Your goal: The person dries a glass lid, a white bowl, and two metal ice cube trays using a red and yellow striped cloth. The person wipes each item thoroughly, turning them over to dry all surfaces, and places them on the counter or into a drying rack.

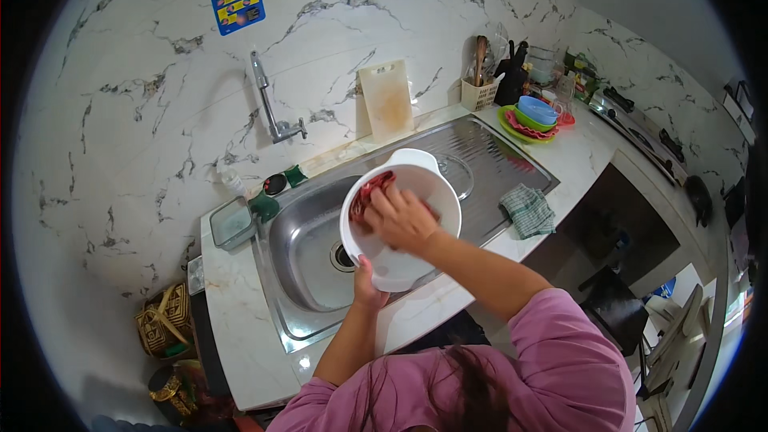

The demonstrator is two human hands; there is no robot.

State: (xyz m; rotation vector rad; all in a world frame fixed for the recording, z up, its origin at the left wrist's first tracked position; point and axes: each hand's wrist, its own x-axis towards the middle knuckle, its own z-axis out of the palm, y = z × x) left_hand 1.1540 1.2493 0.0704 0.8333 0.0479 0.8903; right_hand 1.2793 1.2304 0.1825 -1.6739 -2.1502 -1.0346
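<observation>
A white plastic bowl (396, 270) with a tab handle is tilted over the stainless steel sink (300, 252). Its near rim is gripped by my left hand (367, 291), thumb on the edge. Inside the bowl, my right hand (401, 216) holds a crumpled red patterned cloth (362, 201) against the wall. My fingers hide part of the cloth. A clear glass lid (465, 177) lies on the drainboard (444, 138), partly behind the bowl.
Left of the basin stand a glass container (231, 225) and a green scrub pad (264, 206). A faucet (273, 108) and a cutting board (387, 102) are at the wall. To the right are stacked bowls (536, 113), a green checked cloth (528, 211) and a utensil basket (478, 95).
</observation>
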